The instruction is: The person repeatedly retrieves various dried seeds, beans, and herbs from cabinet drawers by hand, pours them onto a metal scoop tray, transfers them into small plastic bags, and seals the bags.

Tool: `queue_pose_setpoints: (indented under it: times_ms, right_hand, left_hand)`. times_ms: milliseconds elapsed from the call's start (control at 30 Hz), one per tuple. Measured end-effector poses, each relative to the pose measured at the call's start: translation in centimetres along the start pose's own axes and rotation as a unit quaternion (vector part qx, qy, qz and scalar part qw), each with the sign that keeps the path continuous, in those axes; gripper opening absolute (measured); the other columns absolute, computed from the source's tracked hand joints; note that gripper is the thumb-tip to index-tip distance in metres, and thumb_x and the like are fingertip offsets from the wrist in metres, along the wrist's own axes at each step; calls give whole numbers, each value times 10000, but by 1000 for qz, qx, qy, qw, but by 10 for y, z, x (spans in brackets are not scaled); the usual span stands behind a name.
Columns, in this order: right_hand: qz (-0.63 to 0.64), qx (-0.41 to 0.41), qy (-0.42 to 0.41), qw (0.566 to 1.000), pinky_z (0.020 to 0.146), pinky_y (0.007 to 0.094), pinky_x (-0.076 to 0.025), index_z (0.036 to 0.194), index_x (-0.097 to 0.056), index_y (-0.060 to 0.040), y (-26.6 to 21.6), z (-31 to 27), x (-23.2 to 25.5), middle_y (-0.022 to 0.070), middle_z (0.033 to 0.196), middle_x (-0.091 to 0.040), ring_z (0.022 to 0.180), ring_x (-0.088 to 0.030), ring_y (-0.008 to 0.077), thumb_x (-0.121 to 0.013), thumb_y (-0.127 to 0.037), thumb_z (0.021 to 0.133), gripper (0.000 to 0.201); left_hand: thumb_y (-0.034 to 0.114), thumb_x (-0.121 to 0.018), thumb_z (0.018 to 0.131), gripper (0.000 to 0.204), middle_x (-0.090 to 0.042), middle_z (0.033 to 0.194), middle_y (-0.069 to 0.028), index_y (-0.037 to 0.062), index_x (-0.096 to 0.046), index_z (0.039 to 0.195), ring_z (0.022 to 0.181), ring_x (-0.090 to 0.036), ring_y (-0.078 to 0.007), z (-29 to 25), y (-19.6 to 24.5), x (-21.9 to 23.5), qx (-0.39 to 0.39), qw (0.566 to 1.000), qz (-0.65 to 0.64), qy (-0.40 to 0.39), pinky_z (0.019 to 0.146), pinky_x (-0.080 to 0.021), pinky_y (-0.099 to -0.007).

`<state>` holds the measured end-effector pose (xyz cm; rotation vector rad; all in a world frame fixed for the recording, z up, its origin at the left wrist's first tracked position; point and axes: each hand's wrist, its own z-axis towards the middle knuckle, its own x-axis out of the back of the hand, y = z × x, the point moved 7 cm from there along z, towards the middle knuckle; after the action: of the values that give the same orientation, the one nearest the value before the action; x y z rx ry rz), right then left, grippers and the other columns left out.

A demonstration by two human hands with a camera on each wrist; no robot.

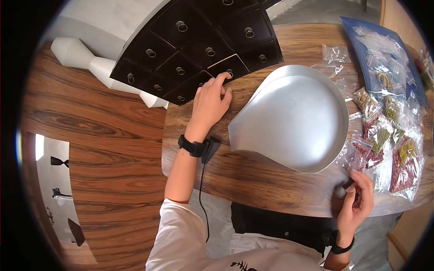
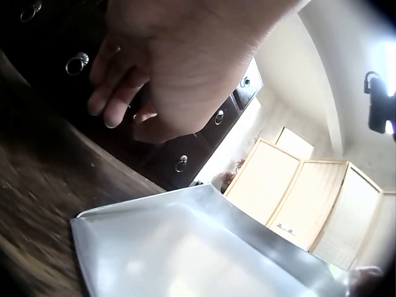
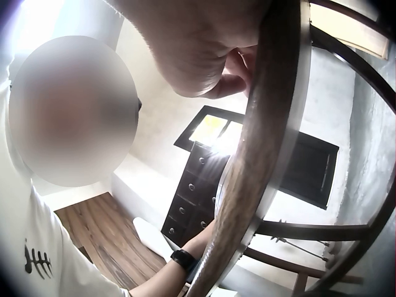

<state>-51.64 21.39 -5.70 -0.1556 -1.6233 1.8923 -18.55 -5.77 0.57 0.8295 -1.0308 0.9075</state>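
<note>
My left hand (image 1: pixel 210 104) reaches to the dark cabinet (image 1: pixel 181 49). Its index fingertip is right at the ring pull (image 1: pixel 230 72) of a bottom-row drawer. Pale top edges show around that drawer, which stands slightly out. In the left wrist view the fingers (image 2: pixel 117 102) curl close to the drawer front, hiding the ring they work on. My right hand (image 1: pixel 356 201) stays by the table's near edge with loosely bent fingers, holding nothing. Between the hands lies a large silver metal pan (image 1: pixel 294 117) with a raised rim and a narrowing spout.
Clear bags of dried goods (image 1: pixel 404 167) lie at the right, red and green contents among them. Behind them a blue folder (image 1: pixel 416 77) holds small plastic bags. A black cable (image 1: pixel 202 194) runs from the left wrist mount. A white faceted object (image 1: pixel 77 54) stands beyond the cabinet.
</note>
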Motion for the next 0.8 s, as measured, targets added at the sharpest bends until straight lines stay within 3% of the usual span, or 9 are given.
queue_pose_setpoints:
  times_ms: [133, 567, 667, 733, 767, 800]
  right_hand:
    - [15, -11, -1, 1000, 715, 242, -452, 1123, -680, 47, 3, 0, 1, 157, 1163, -648, 869, -592, 152, -503, 61, 919, 270]
    - [16, -22, -8, 1000, 729, 245, -454, 1089, -688, 45, 3, 0, 1, 142, 1117, -671, 910, -610, 162, -511, 43, 950, 225]
    - [10, -18, -6, 1000, 729, 245, -453, 1085, -689, 45, 4, 0, 2, 143, 1119, -673, 905, -608, 163, -511, 42, 950, 223]
    - [6, -15, -10, 1000, 729, 246, -453, 1083, -689, 45, 6, -1, 1, 143, 1122, -674, 900, -606, 163, -512, 42, 950, 222]
    - [6, -7, -10, 1000, 728, 246, -454, 1082, -690, 44, 7, -1, 1, 144, 1126, -674, 898, -605, 164, -510, 41, 951, 222]
    - [5, 0, -10, 1000, 728, 247, -456, 1081, -691, 43, 7, -1, 1, 144, 1130, -675, 895, -605, 165, -509, 41, 952, 223]
  left_hand:
    - [145, -661, 932, 208, -510, 621, -53, 114, -633, 1135, 574, -518, -173, -9, 2, 5, 75, 989, -115, -56, 587, -442, -308]
    - [167, -681, 946, 121, -466, 553, -52, 55, -644, 973, 513, -467, -155, -35, 38, 32, 65, 989, -70, -112, 550, -395, -305]
    - [164, -683, 948, 139, -493, 606, -66, 26, -666, 930, 546, -466, -154, -21, 34, 39, 55, 992, -102, -51, 561, -399, -302]
    - [155, -690, 949, 147, -549, 708, -71, 9, -686, 930, 619, -487, -141, -5, 42, 58, -55, 984, -125, 116, 572, -391, -287]
    - [155, -690, 949, 147, -549, 708, -71, 9, -686, 930, 619, -487, -141, 4, 39, 53, -51, 984, -125, 115, 572, -391, -287]
    - [230, -654, 974, 229, -591, 807, -95, 5, -692, 972, 717, -545, -193, 14, 35, 44, -40, 987, -108, 108, 654, -431, -316]
